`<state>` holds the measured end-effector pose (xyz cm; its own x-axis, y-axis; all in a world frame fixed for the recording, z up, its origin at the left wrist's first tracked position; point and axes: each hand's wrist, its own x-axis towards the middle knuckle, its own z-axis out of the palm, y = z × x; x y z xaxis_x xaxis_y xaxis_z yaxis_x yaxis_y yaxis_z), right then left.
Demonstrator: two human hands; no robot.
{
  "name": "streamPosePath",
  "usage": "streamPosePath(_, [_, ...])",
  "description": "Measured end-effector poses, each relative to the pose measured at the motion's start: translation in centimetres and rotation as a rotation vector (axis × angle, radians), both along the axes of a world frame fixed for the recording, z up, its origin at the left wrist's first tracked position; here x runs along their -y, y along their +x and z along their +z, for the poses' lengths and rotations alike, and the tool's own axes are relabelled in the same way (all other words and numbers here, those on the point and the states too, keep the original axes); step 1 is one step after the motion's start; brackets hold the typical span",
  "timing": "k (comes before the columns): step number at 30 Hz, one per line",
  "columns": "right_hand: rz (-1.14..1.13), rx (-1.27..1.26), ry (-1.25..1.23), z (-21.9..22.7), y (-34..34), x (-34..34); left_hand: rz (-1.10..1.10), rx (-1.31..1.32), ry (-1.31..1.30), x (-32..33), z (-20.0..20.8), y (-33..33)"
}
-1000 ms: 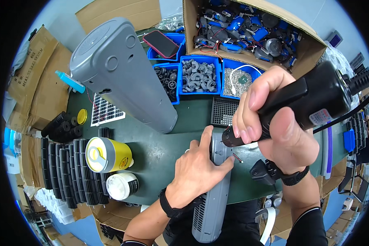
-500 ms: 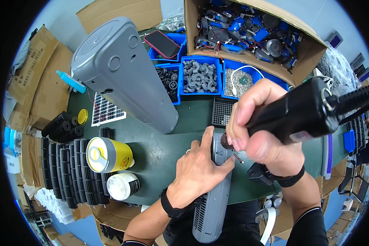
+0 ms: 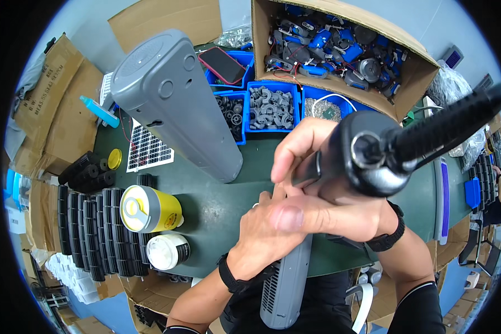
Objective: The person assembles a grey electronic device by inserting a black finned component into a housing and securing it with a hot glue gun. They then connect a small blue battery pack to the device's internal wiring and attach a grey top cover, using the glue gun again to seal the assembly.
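My right hand [image 3: 317,206] grips a black electric screwdriver [image 3: 367,150], its cable end tilted up toward the view. The tool's tip is hidden behind that hand. Beneath it lies a long grey plastic housing [image 3: 286,289] with a slotted vent, reaching toward my lap. My left hand [image 3: 270,228] is wrapped over the upper part of the housing and holds it, its fingertips partly covered by the right hand. Beyond, to the left, a second tall grey housing [image 3: 189,111] stands upright on the green table.
Blue bins of grey clips [image 3: 271,106], black wheels [image 3: 228,111] and screws [image 3: 325,111] line the back. Behind them is a carton [image 3: 423,83] of blue-and-grey motor parts. At left stand a yellow cup [image 3: 150,209], a white jar [image 3: 168,251] and black ribbed rollers [image 3: 94,234].
My right hand and the screwdriver have moved left over the housing, and the tool has tipped more upright. The left hand has stayed on the housing.
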<state>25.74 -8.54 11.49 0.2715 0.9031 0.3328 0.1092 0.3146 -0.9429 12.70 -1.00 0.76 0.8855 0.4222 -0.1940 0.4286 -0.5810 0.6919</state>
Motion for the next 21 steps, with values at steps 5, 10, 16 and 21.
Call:
streamPosePath(5, [-0.089, -0.073, 0.036, 1.8, 0.8, -0.1, 0.067, -0.146, -0.019, 0.2, 3.0, 0.2])
streamPosePath(10, [-0.298, -0.141, 0.163, -1.3, 6.2, -1.5, 0.015, 0.074, -0.090, 0.2, 3.6, -1.3])
streamPosePath(16, [-0.377, -0.286, 0.135, -5.7, 7.5, -2.1, 0.032, 0.342, 0.071, 3.9, 6.6, -5.8])
streamPosePath(21, [-0.399, -0.246, 0.126, -6.6, 7.5, -2.6, 0.274, 0.188, -0.206, 5.6, 8.8, -3.8])
